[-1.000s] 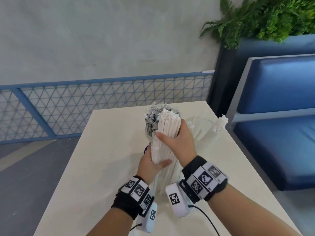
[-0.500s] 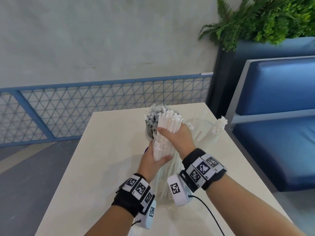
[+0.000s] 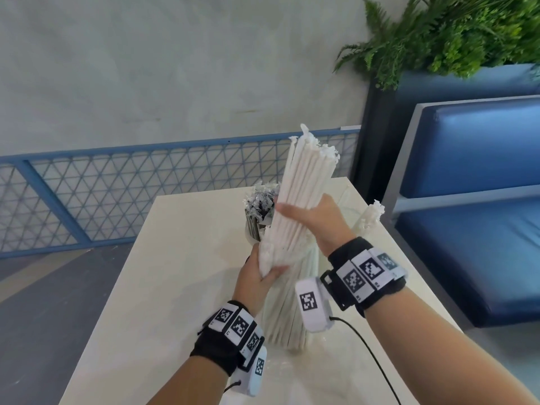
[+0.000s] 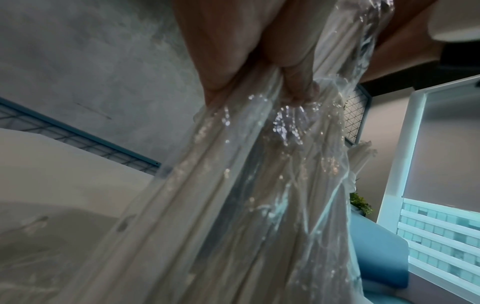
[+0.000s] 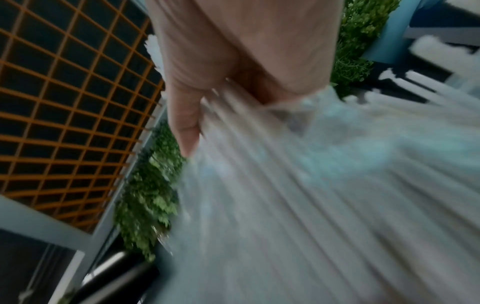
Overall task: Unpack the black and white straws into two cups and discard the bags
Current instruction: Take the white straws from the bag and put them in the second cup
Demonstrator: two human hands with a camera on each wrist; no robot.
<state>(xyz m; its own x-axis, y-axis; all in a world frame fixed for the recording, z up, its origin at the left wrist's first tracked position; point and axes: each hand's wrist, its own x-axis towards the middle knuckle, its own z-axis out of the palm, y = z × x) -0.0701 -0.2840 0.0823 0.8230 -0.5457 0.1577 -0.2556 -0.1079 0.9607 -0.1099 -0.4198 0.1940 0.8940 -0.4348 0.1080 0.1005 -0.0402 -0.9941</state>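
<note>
The left hand is nearest, thumb and fingers pinched on the crumpled mouth of a clear bag that hangs down to the table; the left wrist view shows the fingers bunching the shiny film, with pale straw shapes inside the bag running lengthwise. The bag stands roughly upright, its foot on the tabletop between the two forearms. Just above, the right hand is wrapped around a bundle of white straws, thumb on the near-left side and fingers curled behind. The bundle's long axis runs steeply up and slightly to the right, its lower end at the bag's mouth against the left hand and its ragged top standing well above both hands, in front of the railing. The right wrist view is blurred, showing only the thumb lying along pale straws. Just behind the bundle stands a cup holding black straws in clear wrappers, upright. To the right, another bunch of white straws leans outward near the table's right edge. The table is cream and plain. Beyond it are a blue mesh railing, a grey wall, a blue bench at right and green ferns above.
</note>
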